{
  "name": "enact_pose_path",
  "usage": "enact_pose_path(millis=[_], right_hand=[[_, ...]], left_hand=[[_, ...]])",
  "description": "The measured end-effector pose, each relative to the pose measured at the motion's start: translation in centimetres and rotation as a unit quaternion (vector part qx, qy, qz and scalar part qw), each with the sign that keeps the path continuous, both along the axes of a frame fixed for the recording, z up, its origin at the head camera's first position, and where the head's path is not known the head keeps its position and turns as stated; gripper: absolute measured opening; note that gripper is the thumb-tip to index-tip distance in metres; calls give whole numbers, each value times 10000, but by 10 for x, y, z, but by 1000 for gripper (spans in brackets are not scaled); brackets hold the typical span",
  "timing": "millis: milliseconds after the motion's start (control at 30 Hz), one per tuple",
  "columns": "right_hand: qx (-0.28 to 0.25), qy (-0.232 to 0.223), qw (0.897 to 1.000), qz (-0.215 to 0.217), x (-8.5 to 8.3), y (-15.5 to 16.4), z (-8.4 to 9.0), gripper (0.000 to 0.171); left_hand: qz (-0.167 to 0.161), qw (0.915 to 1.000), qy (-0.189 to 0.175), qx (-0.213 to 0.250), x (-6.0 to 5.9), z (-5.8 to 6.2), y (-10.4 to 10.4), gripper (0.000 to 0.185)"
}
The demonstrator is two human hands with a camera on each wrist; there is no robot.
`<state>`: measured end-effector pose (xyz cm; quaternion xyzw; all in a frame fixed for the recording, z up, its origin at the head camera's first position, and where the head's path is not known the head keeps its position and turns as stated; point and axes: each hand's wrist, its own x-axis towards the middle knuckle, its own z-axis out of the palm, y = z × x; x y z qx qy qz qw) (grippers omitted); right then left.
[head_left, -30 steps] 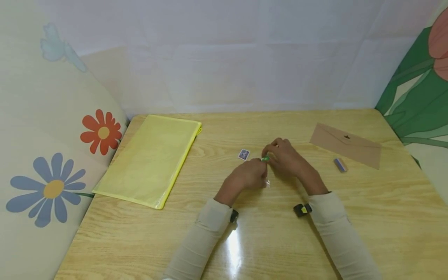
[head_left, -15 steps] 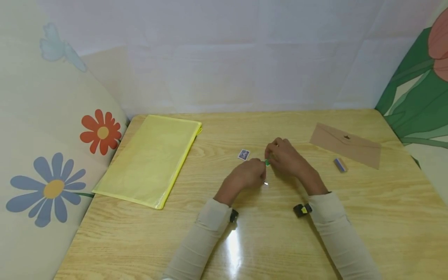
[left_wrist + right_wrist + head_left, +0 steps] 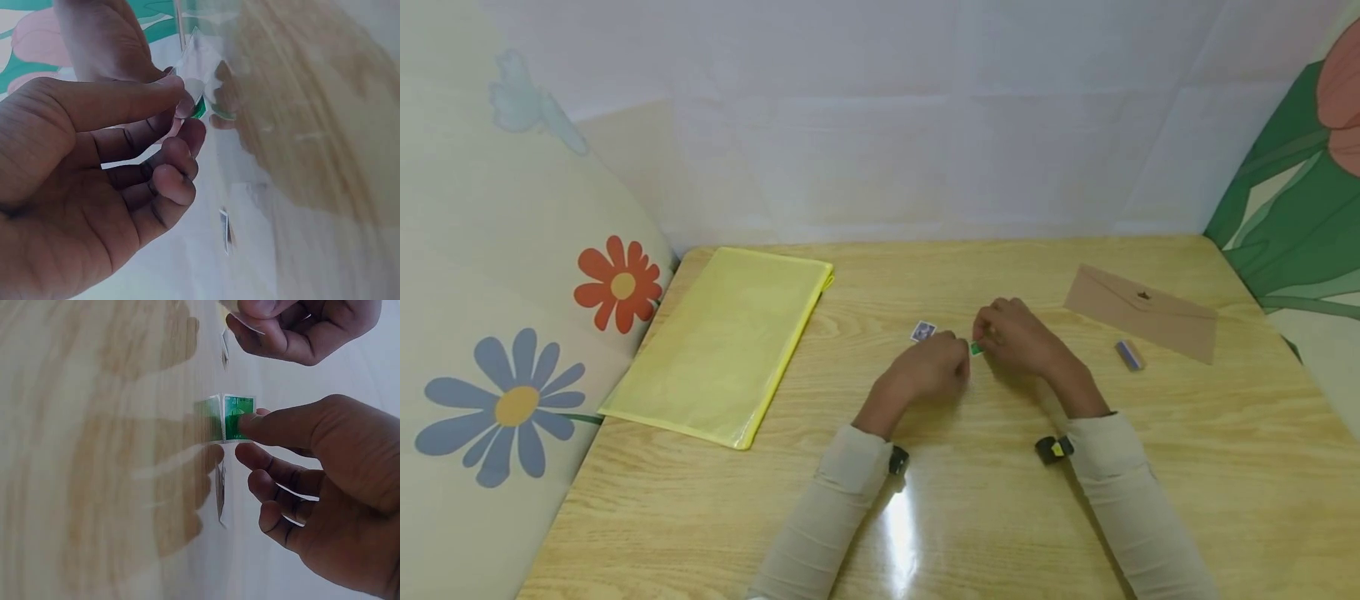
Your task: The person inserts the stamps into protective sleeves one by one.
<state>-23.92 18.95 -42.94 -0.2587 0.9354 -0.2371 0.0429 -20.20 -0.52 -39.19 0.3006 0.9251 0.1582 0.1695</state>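
Observation:
My right hand pinches a small green postage stamp between thumb and fingertips, just above the wooden table. The stamp's perforated white edge and green face show clearly in the right wrist view. Close by on the left, my left hand pinches a thin, clear plastic piece between thumb and index finger; its other fingers are curled. The head view hides this plastic behind the hand. A dark stamp with a white border lies on the table just beyond the left hand's knuckles, its lower edge partly covered.
A yellow zip folder lies flat on the left of the wooden table. At the right is a brown envelope, with a small blue-and-tan block, perhaps an eraser, just below it. Fabric walls stand behind and at both sides.
The hands have drawn slightly apart, the right going a little right with the green stamp. The clear plastic seen below my left hand is now hidden in the head view.

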Motion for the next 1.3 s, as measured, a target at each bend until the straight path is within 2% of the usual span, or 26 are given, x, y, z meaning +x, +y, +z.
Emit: enact_pose_path(millis=[333, 633, 1067, 1300], right_hand=[[-322, -267, 9991, -63, -2, 1, 8, 5], [-559, -338, 9979, -31, 3, 4, 16, 4], [-598, -404, 9974, -37, 2, 4, 18, 4], [-687, -381, 9969, -57, 3, 4, 18, 6]], left_hand=[[27, 9985, -52, 553, -6, 0, -7, 11], [-19, 9969, 282, 728, -7, 2, -8, 9], [160, 9947, 214, 996, -11, 3, -8, 8], [192, 9948, 196, 982, -11, 4, -7, 12]])
